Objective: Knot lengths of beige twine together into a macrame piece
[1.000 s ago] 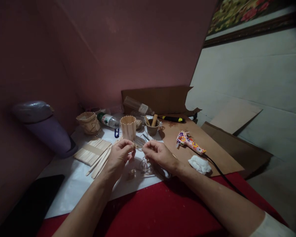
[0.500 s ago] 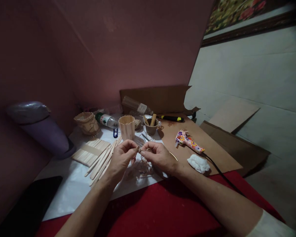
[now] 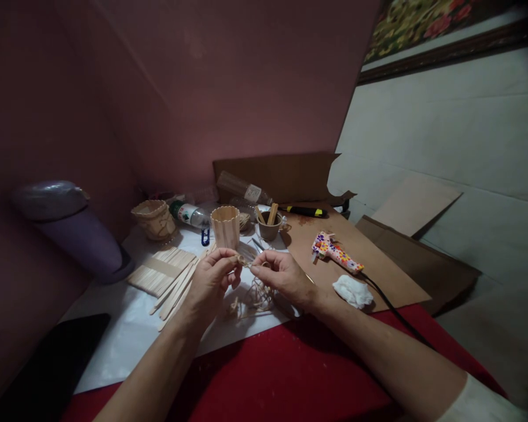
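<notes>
My left hand (image 3: 216,280) pinches a small piece of brown twine (image 3: 242,259) between thumb and fingers. Close on its right, my right hand (image 3: 286,276) has its fingertips closed on the same twine, with a loop showing by the fingers. A loose tangle of twine (image 3: 259,295) lies beneath both hands on the white sheet. Just beyond them stands a cup made of wooden sticks (image 3: 226,228). Loose craft sticks (image 3: 176,293) lie beside my left hand.
A banded stick bundle (image 3: 158,271), a decorated pot (image 3: 155,220) and a plastic bottle (image 3: 189,214) are at left. A small pot with sticks (image 3: 269,227), a utility knife (image 3: 307,211), a flowered glue gun (image 3: 337,252) with its cord and a white cloth (image 3: 352,291) are at right.
My left hand has shifted slightly left and turned, showing more of the twine at its fingertips. A twine loop is now visible by my right fingers. The tangle below shows more.
</notes>
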Tool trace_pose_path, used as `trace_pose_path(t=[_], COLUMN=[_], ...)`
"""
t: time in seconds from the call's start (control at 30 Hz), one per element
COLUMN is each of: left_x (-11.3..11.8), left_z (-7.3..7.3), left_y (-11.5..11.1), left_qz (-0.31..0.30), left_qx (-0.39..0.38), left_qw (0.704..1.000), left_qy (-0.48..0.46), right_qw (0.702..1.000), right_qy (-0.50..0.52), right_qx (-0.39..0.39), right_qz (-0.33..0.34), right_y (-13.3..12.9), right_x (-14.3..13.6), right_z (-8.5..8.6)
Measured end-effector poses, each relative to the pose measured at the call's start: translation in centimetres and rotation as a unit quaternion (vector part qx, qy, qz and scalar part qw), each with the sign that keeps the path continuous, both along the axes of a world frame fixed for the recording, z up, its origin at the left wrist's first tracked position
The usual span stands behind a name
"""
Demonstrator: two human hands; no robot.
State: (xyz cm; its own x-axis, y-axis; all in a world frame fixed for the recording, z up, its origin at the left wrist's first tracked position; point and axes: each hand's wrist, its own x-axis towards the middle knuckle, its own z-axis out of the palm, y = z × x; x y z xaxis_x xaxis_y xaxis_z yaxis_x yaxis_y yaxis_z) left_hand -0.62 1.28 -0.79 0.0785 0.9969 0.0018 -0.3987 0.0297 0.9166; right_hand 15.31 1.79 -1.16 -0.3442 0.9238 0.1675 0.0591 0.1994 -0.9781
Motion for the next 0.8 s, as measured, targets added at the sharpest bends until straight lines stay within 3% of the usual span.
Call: trace_pose_path(t=[0.43, 0.7, 0.8], left_x=[0.15, 0.02, -0.02], left_z=[-0.21, -0.28, -0.59], left_y=[0.07, 0.08, 0.03], left_qz=[0.026, 0.001, -0.013], left_qx=[-0.008, -0.001, 0.013], left_qw=[1.000, 1.000, 0.999], left_qy=[-0.014, 0.015, 0.049], right_qw=[1.000, 0.999, 1.000], right_qy=[-0.020, 0.005, 0.005], right_qx=[-0.002, -0.034, -0.012], right_qz=[0.004, 0.028, 0.021], right_y=[0.16, 0.02, 0.11], right_x=[0.09, -0.18, -0.17], right_z=[-0.21, -0.34, -0.45])
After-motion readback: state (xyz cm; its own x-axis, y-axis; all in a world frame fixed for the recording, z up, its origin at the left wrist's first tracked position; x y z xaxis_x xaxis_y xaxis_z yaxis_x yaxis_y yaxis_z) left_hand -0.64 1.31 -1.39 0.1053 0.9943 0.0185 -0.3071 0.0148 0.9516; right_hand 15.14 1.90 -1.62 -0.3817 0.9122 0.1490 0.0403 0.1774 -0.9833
